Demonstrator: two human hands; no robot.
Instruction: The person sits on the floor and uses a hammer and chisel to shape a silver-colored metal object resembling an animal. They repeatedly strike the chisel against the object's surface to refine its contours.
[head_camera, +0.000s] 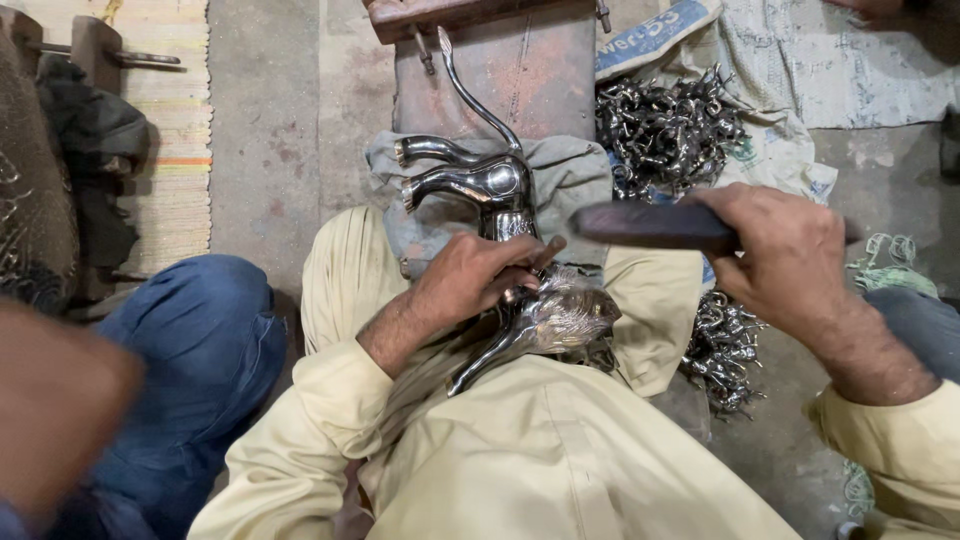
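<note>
A shiny silver metal animal figure (500, 195) lies on a grey cloth (570, 175) over my lap, legs pointing left, thin tail curving up. My left hand (470, 280) grips it around the body and pins a small dark punch (545, 255) against the textured mane (570, 310). My right hand (790, 255) is shut on a dark wooden mallet (655, 225), held level just right of the figure, its head above the mane.
A rusty metal block (500, 70) stands beyond the figure. Piles of small metal castings (665, 130) lie on sacking to the right, more castings (720, 345) by my knee. Another person's blue-trousered knee (200, 330) is at left, near a striped mat (170, 130).
</note>
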